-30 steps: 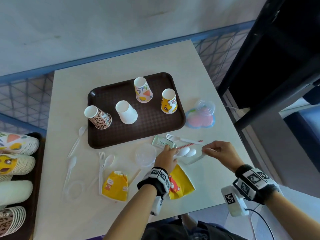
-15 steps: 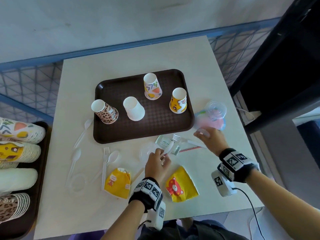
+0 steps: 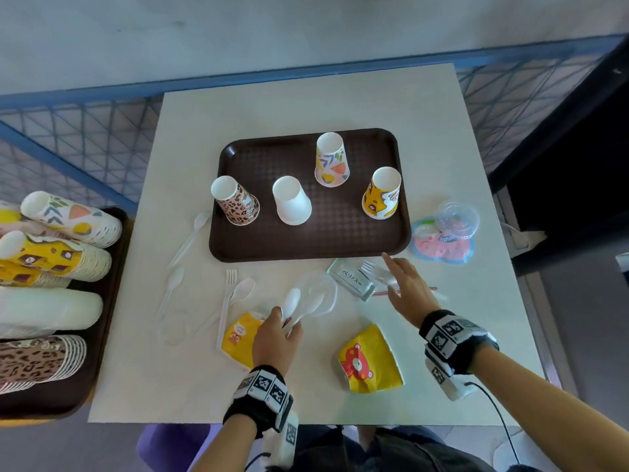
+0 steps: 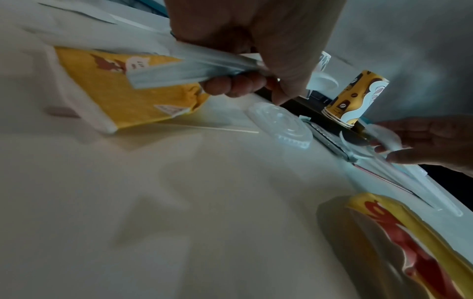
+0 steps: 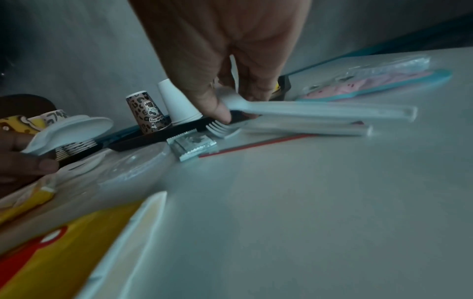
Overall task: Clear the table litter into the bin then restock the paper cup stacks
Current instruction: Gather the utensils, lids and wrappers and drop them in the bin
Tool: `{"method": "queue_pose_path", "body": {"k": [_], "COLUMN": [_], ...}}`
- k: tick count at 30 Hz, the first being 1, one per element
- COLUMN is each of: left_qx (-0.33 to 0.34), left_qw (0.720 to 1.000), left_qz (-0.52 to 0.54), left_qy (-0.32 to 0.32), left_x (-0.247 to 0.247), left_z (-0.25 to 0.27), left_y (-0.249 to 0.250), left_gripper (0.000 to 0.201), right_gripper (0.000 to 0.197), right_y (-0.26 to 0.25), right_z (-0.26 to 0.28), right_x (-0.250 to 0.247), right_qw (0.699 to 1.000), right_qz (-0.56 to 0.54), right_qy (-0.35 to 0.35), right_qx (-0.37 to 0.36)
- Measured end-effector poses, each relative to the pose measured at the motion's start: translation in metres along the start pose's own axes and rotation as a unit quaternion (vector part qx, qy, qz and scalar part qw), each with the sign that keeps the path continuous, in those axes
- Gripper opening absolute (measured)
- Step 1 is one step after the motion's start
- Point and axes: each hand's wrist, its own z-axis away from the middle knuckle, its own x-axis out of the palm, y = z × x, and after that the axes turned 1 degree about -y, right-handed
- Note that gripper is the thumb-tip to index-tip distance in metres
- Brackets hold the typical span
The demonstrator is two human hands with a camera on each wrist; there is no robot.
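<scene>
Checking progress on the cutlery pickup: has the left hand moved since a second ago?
Yes. The left hand, gripping white spoons, has pulled back from the sachet by the tray toward the near table edge, beside the yellow wrapper.

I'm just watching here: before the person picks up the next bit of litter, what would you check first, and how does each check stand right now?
1. Left hand has a firm hold on the white spoons: ok, fingers curl round the handles.
2. Right hand has hold of the plastic spoon at the tray's front edge: cannot tell, its fingers touch it.
3. Fork under that spoon is free to lift: ok.
4. Cups on the brown tray are out of the hands' way: ok, all four stand upside down.
5. Bin is within reach: cannot tell, no bin shows.
</scene>
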Motion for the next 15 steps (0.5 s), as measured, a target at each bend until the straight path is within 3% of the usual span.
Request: {"method": "queue_pose_path", "body": {"k": [3, 8, 12, 15], "left_qx": [-0.007, -0.01, -0.025, -0.039], "left_qw": [1.0, 1.0, 0.999, 0.999], "left_qz": [-0.004, -0.014, -0.023, -0.032], "left_qy": [-0.007, -0.001, 0.005, 0.005], "left_x": [-0.002, -0.006, -0.01, -0.012], "left_z": [0.003, 0.008, 0.012, 0.014], "left_y": [-0.005, -0.009, -0.013, -0.017], "left_gripper": [0.022, 0.023, 0.022, 0.017], "right_gripper": [0.066, 0.056, 0.049, 0.057], "right_y": [0.008, 0.027, 0.023, 0.02], "right_z": [0.006, 0.007, 0.002, 0.002], "right_x": [0.0, -0.003, -0.002, -0.002], "right_qw": [0.999, 0.993, 0.992, 0.992], "right_qz": [-0.006, 0.101, 0.122, 0.124], "right_qy": [0.027, 0.06, 0.033, -0.004], "right_qx": [-0.019, 0.029, 0.012, 0.017]}}
